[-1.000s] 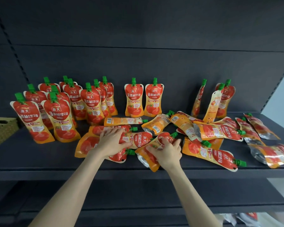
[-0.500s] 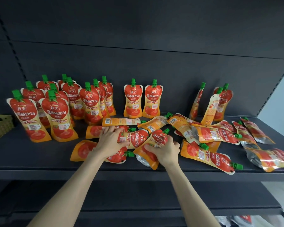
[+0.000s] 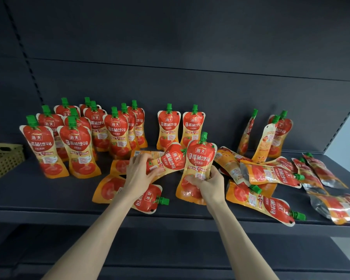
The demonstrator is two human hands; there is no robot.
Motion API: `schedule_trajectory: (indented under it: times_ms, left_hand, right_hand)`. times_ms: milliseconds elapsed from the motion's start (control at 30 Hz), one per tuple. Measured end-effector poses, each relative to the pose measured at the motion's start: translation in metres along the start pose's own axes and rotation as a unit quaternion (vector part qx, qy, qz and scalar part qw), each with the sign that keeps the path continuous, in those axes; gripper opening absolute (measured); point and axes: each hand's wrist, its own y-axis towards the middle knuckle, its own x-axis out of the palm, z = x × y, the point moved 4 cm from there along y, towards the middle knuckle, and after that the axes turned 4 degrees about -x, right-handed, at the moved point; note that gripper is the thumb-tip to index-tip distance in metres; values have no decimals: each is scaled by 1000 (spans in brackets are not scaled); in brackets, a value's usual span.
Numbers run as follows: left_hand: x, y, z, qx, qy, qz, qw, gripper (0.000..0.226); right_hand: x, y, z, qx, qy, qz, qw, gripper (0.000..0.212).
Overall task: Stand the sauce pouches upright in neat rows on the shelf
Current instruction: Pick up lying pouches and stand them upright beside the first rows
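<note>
Red-and-orange sauce pouches with green caps fill the dark shelf [image 3: 49,201]. My right hand [image 3: 208,183] grips one pouch [image 3: 199,158] by its lower half and holds it upright, cap up, just above the shelf. My left hand [image 3: 138,174] grips a second pouch [image 3: 171,160], lifted and tilted with its top toward the right. Several pouches [image 3: 77,146] stand in rows at the left, two upright pouches [image 3: 179,126] stand at the back middle, and three [image 3: 271,134] lean on the back wall at the right. Several more [image 3: 271,174] lie flat in a heap.
A pale yellow perforated basket [image 3: 2,160] sits at the shelf's far left edge. One flat pouch [image 3: 129,193] lies under my left wrist near the front edge. A lower shelf [image 3: 170,249] runs below. The dark back panel [image 3: 190,57] closes off the rear.
Both hands have closed on pouches that lay flat and lifted them. The right one is now upright; the left one is raised and tilted.
</note>
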Motion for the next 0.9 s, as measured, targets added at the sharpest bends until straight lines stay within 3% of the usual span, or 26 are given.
schedule_trajectory:
  times_ms: [100,300,467,667,900]
  left_hand:
    - [4,5,5,-25,-17,3,1000,49]
    - [-2,9,21,-72,-85,-1,994,35]
    - [-30,-1,38,-95,-255,3,962,33]
    - [-59,-17,30,-122,-325,58,936,43]
    - [-63,-13,8,-156,-401,3,903,40]
  right_hand:
    - [-2,2,-7,-31,2,-11,999,41]
    - [-8,6,-30,-83,41,-26,995,32]
    - [-2,9,-41,-95,72,-59,991,31]
    - [25,6,-45,-106,93,-109,984,37]
    - [47,10,-40,-115,66,-110,985,35]
